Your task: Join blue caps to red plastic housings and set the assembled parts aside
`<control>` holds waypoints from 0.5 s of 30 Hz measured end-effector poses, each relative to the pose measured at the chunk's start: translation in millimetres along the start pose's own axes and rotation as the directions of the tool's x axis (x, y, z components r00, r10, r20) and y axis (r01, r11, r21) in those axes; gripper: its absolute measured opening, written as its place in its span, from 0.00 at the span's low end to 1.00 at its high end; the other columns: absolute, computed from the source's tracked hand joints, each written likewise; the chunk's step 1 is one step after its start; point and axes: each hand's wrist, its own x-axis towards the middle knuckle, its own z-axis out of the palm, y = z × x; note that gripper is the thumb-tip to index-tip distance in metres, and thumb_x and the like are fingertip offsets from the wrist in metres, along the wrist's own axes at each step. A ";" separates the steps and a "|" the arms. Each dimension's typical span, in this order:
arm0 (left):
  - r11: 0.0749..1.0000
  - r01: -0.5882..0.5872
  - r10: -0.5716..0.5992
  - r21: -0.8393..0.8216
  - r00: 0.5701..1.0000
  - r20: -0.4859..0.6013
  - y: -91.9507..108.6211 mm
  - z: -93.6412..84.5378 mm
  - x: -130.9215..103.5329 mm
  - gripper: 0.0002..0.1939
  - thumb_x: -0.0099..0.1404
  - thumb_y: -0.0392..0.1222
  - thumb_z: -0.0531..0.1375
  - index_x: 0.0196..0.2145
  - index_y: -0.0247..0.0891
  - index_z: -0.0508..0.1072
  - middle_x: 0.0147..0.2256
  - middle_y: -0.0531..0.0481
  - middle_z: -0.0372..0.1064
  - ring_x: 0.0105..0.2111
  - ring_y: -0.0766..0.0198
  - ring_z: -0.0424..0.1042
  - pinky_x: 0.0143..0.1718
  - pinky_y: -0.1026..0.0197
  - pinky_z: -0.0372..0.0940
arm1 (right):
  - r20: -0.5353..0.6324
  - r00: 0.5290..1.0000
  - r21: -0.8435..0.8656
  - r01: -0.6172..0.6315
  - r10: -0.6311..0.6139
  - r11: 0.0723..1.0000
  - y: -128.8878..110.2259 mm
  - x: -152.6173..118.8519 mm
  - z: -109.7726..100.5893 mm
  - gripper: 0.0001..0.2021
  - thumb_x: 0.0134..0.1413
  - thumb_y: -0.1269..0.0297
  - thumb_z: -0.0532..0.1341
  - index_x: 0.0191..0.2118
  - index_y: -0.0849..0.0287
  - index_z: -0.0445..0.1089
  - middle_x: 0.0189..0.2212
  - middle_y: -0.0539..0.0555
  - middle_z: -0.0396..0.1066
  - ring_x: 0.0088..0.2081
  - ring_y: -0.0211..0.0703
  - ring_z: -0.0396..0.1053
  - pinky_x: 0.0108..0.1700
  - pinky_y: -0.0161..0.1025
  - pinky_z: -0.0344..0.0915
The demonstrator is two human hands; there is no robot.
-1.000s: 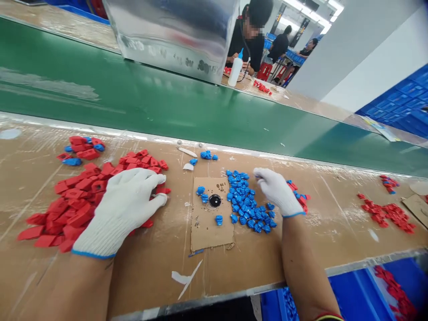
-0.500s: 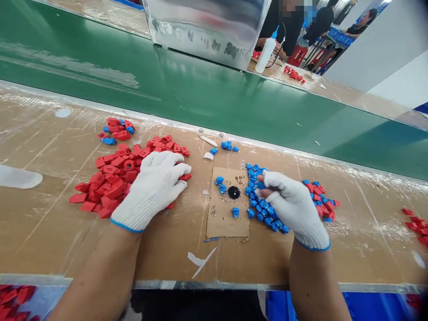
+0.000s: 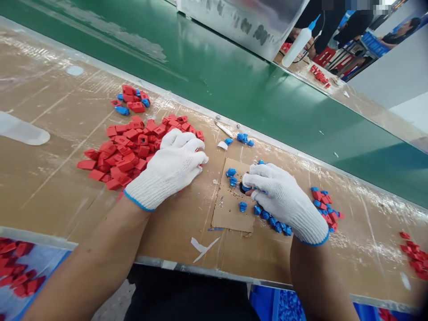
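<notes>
My left hand (image 3: 174,162), in a white glove, rests at the right side of a heap of red parts (image 3: 123,156). Its fingers curl downward, and what lies under them is hidden. My right hand (image 3: 279,191), also gloved with bare fingertips, pinches a blue part (image 3: 245,188) at the small black disc on the cardboard piece (image 3: 230,214). Several loose blue parts (image 3: 243,207) lie on that cardboard. A pile of blue parts (image 3: 274,223) is partly covered by my right hand.
Mixed red and blue parts (image 3: 323,203) lie right of my right hand, others (image 3: 135,105) at the back left. Beyond the green strip (image 3: 214,84) stand a metal box (image 3: 240,22) and a white bottle (image 3: 297,47). People are at the back right.
My right hand has moved left from the blue pile to the black disc. My left hand remains by the red heap. The camera view has tilted and shifted.
</notes>
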 end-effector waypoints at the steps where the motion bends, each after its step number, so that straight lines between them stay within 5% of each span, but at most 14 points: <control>1: 0.999 0.012 -0.014 -0.040 0.999 -0.042 0.9 -0.6 1.3 0.08 0.70 0.34 0.60 0.38 0.40 0.80 0.48 0.40 0.79 0.53 0.40 0.73 0.55 0.36 0.65 | 0.009 1.000 -0.003 0.002 -0.002 1.000 -0.3 0.8 0.4 0.14 0.55 0.81 0.56 0.36 0.55 0.73 0.34 0.53 0.72 0.37 0.46 0.64 0.39 0.41 0.57; 4: 0.986 0.032 -0.070 -0.162 0.970 -0.232 3.0 0.1 3.3 0.09 0.72 0.35 0.59 0.44 0.39 0.79 0.45 0.42 0.80 0.50 0.44 0.76 0.53 0.40 0.66 | 0.035 0.999 0.013 -0.010 0.009 1.000 -0.5 0.7 0.2 0.14 0.54 0.82 0.57 0.36 0.55 0.72 0.34 0.52 0.72 0.37 0.46 0.65 0.41 0.42 0.59; 9: 0.878 -0.033 -0.224 -0.477 0.854 -0.470 7.9 6.6 -0.6 0.11 0.73 0.35 0.58 0.50 0.37 0.78 0.44 0.45 0.79 0.44 0.55 0.79 0.51 0.51 0.70 | -0.029 0.999 0.012 -0.042 0.043 0.999 5.8 -8.8 -3.4 0.15 0.56 0.79 0.59 0.42 0.52 0.75 0.42 0.54 0.78 0.42 0.50 0.73 0.43 0.46 0.66; 12: 0.682 0.000 -0.401 -0.732 0.836 -0.374 16.3 9.6 -0.5 0.15 0.76 0.34 0.55 0.53 0.40 0.78 0.45 0.49 0.79 0.41 0.62 0.77 0.47 0.58 0.71 | -0.059 0.997 0.032 -0.047 0.049 0.998 11.2 -14.3 -4.8 0.16 0.59 0.77 0.59 0.45 0.51 0.77 0.45 0.55 0.80 0.44 0.52 0.76 0.45 0.48 0.70; 15: 0.328 -0.021 -0.535 -0.945 0.820 -0.204 25.6 12.4 5.0 0.09 0.78 0.42 0.57 0.46 0.41 0.77 0.36 0.52 0.74 0.28 0.68 0.69 0.32 0.62 0.68 | -0.023 0.998 0.043 -0.049 0.051 0.998 13.3 -14.4 -4.5 0.17 0.57 0.78 0.58 0.45 0.52 0.77 0.44 0.55 0.80 0.45 0.52 0.76 0.46 0.48 0.71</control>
